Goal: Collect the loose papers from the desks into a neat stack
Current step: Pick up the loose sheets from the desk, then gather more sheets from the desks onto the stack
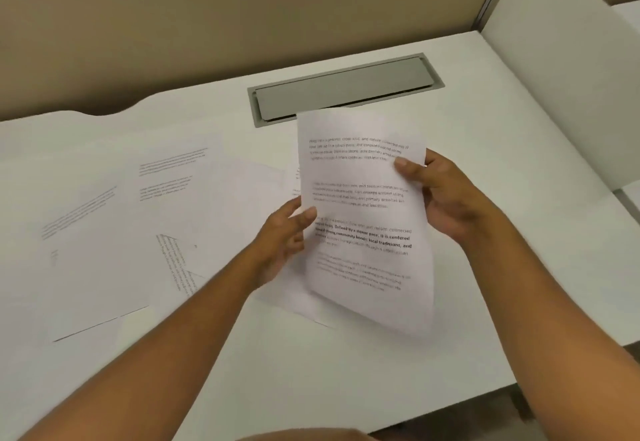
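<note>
A printed sheet of paper (pixel 360 212) is lifted above the white desk (pixel 502 232), held upright and slightly curled at its lower end. My right hand (pixel 446 198) grips its right edge, thumb on the front near the top. My left hand (pixel 285 232) holds its left edge at mid-height, thumb on the front. Another sheet (pixel 301 305) lies flat on the desk under the held one. Several loose printed sheets (pixel 104 232) lie overlapping on the left half of the desk, some at angles.
A grey cable-tray lid (pixel 346 89) is set into the desk behind the held sheet. A beige partition wall (pixel 207 25) runs along the back. A white side panel (pixel 561 77) stands at the right. The desk's front edge drops off at lower right.
</note>
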Tool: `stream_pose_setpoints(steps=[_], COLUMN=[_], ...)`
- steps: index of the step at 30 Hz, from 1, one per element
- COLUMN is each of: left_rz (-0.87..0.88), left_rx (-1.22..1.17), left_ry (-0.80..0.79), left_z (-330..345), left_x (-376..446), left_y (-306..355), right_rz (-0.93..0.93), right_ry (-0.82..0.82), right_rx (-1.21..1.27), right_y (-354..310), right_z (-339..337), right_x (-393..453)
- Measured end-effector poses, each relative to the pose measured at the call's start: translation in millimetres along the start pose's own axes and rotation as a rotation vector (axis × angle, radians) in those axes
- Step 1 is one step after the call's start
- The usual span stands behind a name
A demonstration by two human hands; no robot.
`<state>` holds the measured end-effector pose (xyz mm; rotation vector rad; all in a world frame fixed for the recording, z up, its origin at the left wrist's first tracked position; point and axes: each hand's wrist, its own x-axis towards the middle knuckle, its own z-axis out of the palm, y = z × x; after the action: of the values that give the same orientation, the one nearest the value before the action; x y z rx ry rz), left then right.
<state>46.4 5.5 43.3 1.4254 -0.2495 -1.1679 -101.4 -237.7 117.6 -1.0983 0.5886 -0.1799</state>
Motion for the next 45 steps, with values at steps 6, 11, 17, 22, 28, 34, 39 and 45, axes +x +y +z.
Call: stream_pose_setpoints(steps=[6,11,17,22,28,34,39,45], left_rz=[-0.033,0.045,0.048,0.041,0.052,0.103,0.118,0.138], left_rx=[0.06,0.103,0.001,-0.034,-0.13,-0.209,-0.228,-0.254], left_ry=[-0.032,0.134,0.148,0.218,0.295,0.442,0.496,0.516], left_z=[10,-9,-45,-62,-70,-99,-119,-127], left_x=[-15,-27,-55,-72,-86,-99,-112,-123], left_y=[-14,-21,-26,-38,-42,-45,-48,-47], right_rz=[-0.07,-0.189,0.132,0.003,-0.058,-0.086,0.002,0.107], right_ry=[0.108,0.231,-0.023,0.077,0.058,0.114,0.071,0.149], right_rx=[-0.227,-0.514,-0.26,-0.371,-0.356,-1.212,-1.405,-1.263], right_y=[2,12,18,33,30,79,112,104], right_z=[-15,3,35,60,80,52,52,51], right_x=[32,48,68,73,73,65,46,51])
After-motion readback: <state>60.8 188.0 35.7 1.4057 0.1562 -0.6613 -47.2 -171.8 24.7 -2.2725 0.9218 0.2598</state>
